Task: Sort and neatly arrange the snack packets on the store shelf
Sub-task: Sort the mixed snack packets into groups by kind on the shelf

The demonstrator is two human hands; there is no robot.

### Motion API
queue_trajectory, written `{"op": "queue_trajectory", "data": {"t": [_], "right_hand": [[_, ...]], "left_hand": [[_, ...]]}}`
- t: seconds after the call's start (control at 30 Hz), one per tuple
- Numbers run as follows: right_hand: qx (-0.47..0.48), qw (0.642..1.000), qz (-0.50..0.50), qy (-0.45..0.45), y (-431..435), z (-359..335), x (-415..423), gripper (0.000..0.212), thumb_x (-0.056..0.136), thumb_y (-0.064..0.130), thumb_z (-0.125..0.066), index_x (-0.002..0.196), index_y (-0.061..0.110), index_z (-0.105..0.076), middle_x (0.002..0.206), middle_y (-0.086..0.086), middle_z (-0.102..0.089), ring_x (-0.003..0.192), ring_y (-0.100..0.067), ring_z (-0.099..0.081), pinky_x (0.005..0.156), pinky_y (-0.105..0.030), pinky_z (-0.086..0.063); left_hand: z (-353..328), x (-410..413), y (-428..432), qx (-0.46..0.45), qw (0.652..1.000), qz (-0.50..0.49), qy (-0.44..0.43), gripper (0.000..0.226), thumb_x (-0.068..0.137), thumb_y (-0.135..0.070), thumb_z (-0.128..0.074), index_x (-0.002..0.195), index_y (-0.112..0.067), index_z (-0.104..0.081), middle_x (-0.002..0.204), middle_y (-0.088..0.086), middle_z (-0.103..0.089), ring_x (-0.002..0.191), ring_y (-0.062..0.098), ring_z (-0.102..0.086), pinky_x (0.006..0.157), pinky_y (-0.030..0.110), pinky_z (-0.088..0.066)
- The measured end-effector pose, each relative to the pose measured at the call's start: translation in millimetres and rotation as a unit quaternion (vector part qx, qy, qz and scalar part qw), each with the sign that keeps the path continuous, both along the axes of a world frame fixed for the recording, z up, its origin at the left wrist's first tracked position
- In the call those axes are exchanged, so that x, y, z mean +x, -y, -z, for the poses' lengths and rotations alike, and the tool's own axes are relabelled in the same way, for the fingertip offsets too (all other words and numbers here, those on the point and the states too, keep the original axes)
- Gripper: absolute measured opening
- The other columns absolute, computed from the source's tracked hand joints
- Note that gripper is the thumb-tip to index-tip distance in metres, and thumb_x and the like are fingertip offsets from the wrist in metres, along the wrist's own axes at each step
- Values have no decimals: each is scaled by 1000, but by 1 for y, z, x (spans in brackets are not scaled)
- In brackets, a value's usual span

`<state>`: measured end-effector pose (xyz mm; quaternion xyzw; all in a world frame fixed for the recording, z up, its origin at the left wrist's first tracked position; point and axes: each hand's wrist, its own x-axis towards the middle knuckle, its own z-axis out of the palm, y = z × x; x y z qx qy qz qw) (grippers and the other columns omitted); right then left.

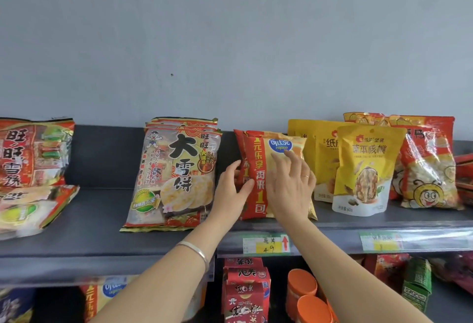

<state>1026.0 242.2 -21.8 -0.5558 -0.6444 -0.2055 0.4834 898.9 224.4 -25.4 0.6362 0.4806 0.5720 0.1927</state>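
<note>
Crisp packets [256, 159], centre of frame on the shelf [102, 233]: left edge pinched by curled left hand [230, 191], front pressed by flat, spread right hand [291, 187]; best squared upright, edges aligned, pushed back gently

Chip packets [258, 169] stand on the shelf [102, 233] between rice cracker packets [176, 169], left, and nut pouches [366, 169], right. The left hand [230, 189] grips their left edge; the right hand [291, 184] rests flat on their front.

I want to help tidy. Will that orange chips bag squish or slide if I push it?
Probably light and squishy: the chip packet bulges as if air-filled. Its shiny film looks slippery. It may tip over easily: the left hand grips its side and the right hand presses its front.
</note>
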Motion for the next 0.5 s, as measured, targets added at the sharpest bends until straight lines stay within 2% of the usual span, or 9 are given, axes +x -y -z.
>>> {"op": "queue_trajectory", "data": {"t": [0.03, 0.1, 0.23, 0.37, 0.43, 0.5], "right_hand": [[24, 999, -5, 41, 2, -3, -10, 36, 89, 26, -61, 125, 22, -56, 137, -9, -51, 129, -34, -44, 101, -53, -36], [53, 994, -34, 92, 5, -8, -33, 33, 85, 23, -65, 117, 20, -62, 130, -9, -57, 123, -33, -49, 95, -50, -44], [47, 979, -135, 147, 8, -12, -89, 25, 83, 22, -60, 107, 18, -65, 123, -8, -60, 118, -31, -51, 86, -45, -50], [17, 967, -183, 178, 11, -9, -159, 29, 86, 20, -63, 114, 17, -63, 127, -9, -59, 120, -34, -52, 89, -47, -50], [7, 960, -213, 182, 12, -7, -197, 28, 89, 21, -56, 116, 16, -61, 128, -10, -57, 121, -34, -50, 92, -48, -48], [10, 954, -239, 183, 14, -6, -236, 30, 87, 24, -49, 113, 16, -63, 122, -9, -59, 113, -34, -55, 86, -49, -51]], "left_hand": [[-1, -9, 2, 10, 1000, -19, -19, 51, 93, -25, -56, 140, -25, -36, 131, -3, -44, 121, 10, -44, 95, 23, -40], [-2, -32, 6, 15, 998, -52, -43, 43, 92, -21, -57, 134, -21, -44, 128, -1, -49, 119, 13, -47, 99, 27, -41], [-5, -89, 18, 9, 993, -110, -51, 32, 92, -20, -57, 124, -18, -55, 123, 0, -56, 112, 16, -53, 97, 34, -46], [-6, -165, 36, 16, 986, -156, -57, 26, 92, -22, -57, 118, -20, -59, 110, -3, -56, 102, 12, -55, 88, 24, -43], [-4, -207, 43, 13, 980, -185, -68, 26, 93, -16, -56, 119, -17, -59, 108, -1, -55, 98, 10, -53, 85, 21, -40], [-2, -248, 49, 14, 975, -203, -89, 28, 92, -12, -55, 119, -16, -59, 109, 0, -55, 98, 10, -52, 85, 19, -39]]}}
